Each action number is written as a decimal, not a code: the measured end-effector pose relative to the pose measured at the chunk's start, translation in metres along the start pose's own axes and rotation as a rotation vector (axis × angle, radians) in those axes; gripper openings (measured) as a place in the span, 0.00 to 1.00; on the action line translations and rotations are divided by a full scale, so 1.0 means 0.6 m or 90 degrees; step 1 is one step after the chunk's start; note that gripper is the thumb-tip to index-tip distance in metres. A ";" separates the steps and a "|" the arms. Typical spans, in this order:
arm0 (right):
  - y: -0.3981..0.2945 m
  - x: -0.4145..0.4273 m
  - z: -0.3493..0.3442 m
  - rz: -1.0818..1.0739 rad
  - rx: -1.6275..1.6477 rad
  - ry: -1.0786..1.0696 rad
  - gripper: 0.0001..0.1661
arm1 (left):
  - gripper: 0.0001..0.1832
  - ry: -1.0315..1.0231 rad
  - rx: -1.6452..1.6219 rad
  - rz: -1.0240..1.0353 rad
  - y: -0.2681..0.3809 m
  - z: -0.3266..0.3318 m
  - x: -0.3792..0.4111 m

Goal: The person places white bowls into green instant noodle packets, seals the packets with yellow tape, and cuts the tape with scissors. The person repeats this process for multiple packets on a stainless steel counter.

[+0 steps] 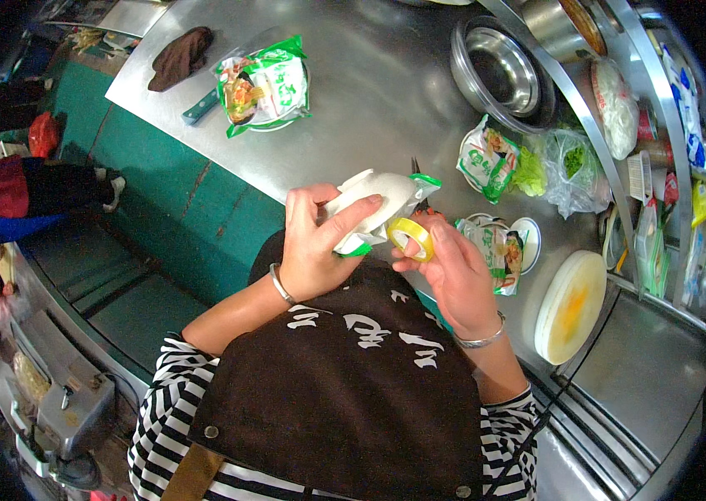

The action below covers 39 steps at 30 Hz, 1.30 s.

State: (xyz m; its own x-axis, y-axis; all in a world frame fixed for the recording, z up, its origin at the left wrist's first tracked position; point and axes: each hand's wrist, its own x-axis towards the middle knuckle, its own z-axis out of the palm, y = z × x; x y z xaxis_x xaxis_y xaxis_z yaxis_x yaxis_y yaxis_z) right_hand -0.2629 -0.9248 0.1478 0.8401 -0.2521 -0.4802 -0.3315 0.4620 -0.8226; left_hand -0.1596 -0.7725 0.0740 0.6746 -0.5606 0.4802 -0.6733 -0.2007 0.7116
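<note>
My left hand (321, 241) grips a white bowl (384, 191) wrapped in a clear plastic bag with green ends, tilted on its side above the counter's near edge. In my right hand (453, 263) is a roll of yellow adhesive tape (412, 239), held by the fingers close against the bag. A pair of scissors (416, 166) lies behind the bowl, its handles partly hidden by my hands. Just right of my right hand sits another printed green-and-white package (497, 250), with a white lid (529, 241) beside it.
A larger wrapped bowl (271, 87), a knife handle (200, 108) and a brown cloth (182, 57) lie far left on the steel counter (359, 81). Metal basins (503, 69), lettuce (528, 172) and a round cutting board (571, 307) are rightward. A person (8, 194) stands left.
</note>
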 end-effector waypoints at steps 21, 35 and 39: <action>0.015 0.016 -0.025 -0.247 -0.004 -0.132 0.26 | 0.28 0.010 -0.590 -0.594 -0.144 0.120 -0.051; -0.004 -0.001 -0.021 -0.403 -0.112 -0.172 0.19 | 0.24 0.064 0.183 -0.252 -0.152 0.061 -0.076; -0.003 -0.002 -0.020 -0.437 -0.206 -0.168 0.20 | 0.22 -0.021 -0.094 -0.093 -0.056 -0.044 -0.007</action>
State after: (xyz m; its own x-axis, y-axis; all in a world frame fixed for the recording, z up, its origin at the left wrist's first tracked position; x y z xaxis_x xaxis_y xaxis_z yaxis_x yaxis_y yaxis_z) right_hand -0.2683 -0.9355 0.1463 0.9620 -0.1625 0.2195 0.2221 -0.0021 -0.9750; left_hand -0.1319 -0.7419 0.0615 0.7499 -0.5611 0.3505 -0.5156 -0.1637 0.8410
